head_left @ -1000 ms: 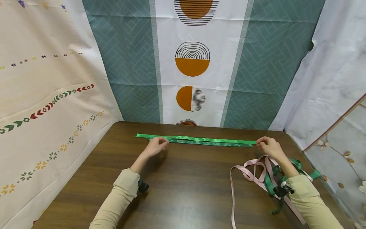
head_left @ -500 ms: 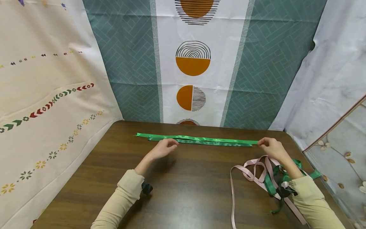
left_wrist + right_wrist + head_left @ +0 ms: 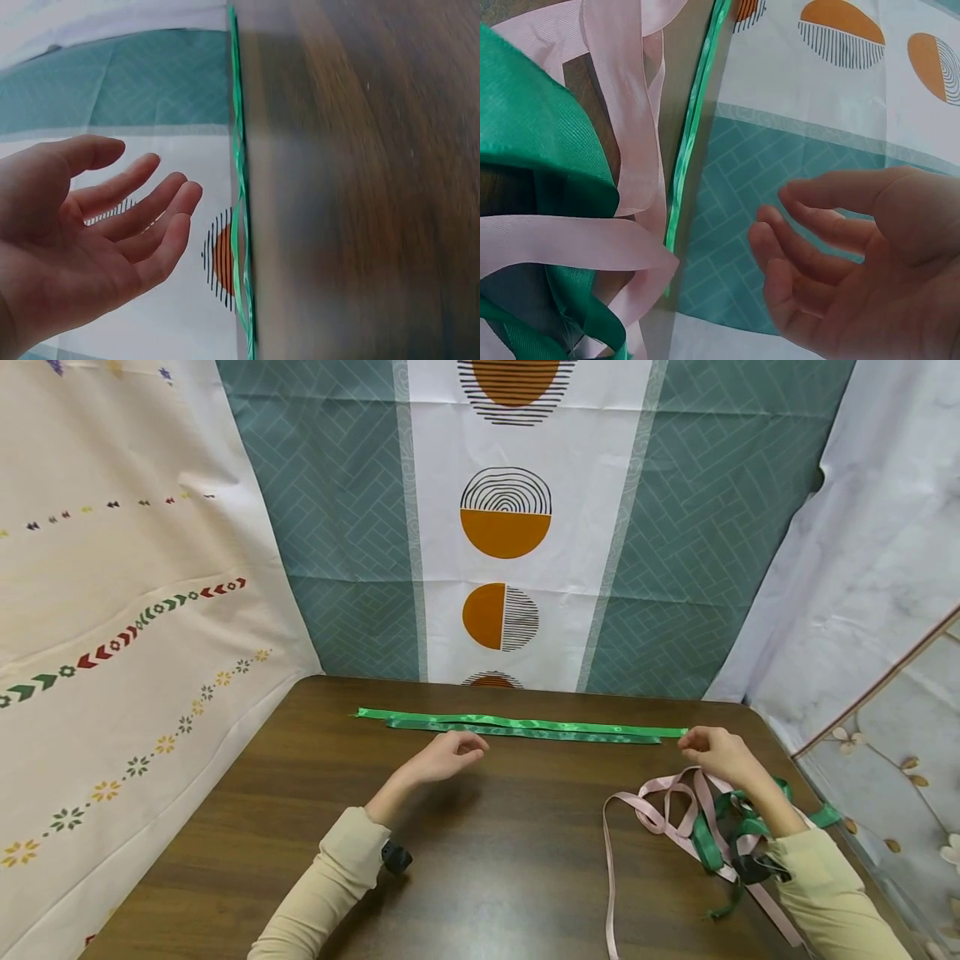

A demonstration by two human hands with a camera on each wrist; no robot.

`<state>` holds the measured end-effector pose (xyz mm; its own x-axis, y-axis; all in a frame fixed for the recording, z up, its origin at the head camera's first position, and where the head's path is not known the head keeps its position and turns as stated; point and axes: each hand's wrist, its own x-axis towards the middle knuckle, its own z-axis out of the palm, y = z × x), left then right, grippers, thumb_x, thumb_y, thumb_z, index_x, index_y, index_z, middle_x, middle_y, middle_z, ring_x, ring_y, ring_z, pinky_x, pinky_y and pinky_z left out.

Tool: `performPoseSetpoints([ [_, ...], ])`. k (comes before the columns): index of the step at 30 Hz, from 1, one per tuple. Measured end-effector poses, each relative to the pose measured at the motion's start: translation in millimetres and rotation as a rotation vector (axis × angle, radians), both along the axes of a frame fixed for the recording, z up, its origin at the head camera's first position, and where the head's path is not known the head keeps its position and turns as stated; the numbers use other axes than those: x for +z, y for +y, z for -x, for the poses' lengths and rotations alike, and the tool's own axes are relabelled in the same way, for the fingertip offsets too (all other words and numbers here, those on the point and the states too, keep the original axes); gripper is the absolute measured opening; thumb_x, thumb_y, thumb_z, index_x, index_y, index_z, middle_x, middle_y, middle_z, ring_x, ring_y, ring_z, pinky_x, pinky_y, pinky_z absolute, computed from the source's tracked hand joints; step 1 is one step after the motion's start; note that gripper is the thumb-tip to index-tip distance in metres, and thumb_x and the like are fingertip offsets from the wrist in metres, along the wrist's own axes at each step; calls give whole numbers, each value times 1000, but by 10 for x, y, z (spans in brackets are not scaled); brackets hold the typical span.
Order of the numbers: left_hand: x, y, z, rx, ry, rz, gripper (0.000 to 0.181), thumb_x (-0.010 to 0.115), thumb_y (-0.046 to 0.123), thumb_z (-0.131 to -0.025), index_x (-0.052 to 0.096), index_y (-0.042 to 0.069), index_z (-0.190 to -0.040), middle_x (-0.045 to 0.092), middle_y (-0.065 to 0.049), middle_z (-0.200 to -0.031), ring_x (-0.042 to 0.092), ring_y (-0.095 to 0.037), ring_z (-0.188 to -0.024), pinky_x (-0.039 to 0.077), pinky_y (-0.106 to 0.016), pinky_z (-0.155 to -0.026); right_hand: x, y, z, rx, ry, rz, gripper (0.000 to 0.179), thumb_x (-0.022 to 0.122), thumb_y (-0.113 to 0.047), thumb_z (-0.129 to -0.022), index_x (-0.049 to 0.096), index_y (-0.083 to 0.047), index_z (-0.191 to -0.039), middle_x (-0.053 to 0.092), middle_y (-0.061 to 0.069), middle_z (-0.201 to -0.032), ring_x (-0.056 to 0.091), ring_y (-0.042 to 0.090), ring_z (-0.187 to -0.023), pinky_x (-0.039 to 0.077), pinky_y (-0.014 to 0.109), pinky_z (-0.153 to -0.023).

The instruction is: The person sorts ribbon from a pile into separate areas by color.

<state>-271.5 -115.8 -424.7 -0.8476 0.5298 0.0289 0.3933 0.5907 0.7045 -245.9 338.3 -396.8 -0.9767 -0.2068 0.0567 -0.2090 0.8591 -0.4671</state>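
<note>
A bright green ribbon [image 3: 570, 727] lies stretched from left to right along the far part of the table. Just in front of it runs a shorter, darker green ribbon [image 3: 540, 734], overlapping it in places. My left hand [image 3: 442, 756] hovers in front of the ribbons, left of their middle; the left wrist view shows its fingers [image 3: 150, 221] relaxed and holding nothing. At the bright ribbon's right end is my right hand [image 3: 716, 753]. Its fingers [image 3: 802, 262] are loosely bent in the right wrist view, with nothing between them.
A tangle of pink ribbon [image 3: 663, 814] and green ribbon [image 3: 705, 843] lies at the right of the brown table [image 3: 525, 860], partly under my right forearm. One pink strand trails toward the near edge. A patterned cloth [image 3: 506, 635] hangs behind the table.
My left hand has moved right and slightly nearer, off the ribbons. My right hand has let go of the bright green ribbon's end and shifted slightly right and nearer; the ribbons stay put.
</note>
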Motion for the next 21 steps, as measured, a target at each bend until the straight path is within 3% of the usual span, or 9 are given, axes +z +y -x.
performPoseSetpoints([
  [21,-16,289,-143,-108,-62,-47,29,51,18,-100,64,1,-120,67,-15,-118,63,-23,-106,51,-36,-88,48,100,-137,53,-72,-22,24,68,-15,-87,65,2,-103,72,11,-92,65,23,-83,48,34,-67],
])
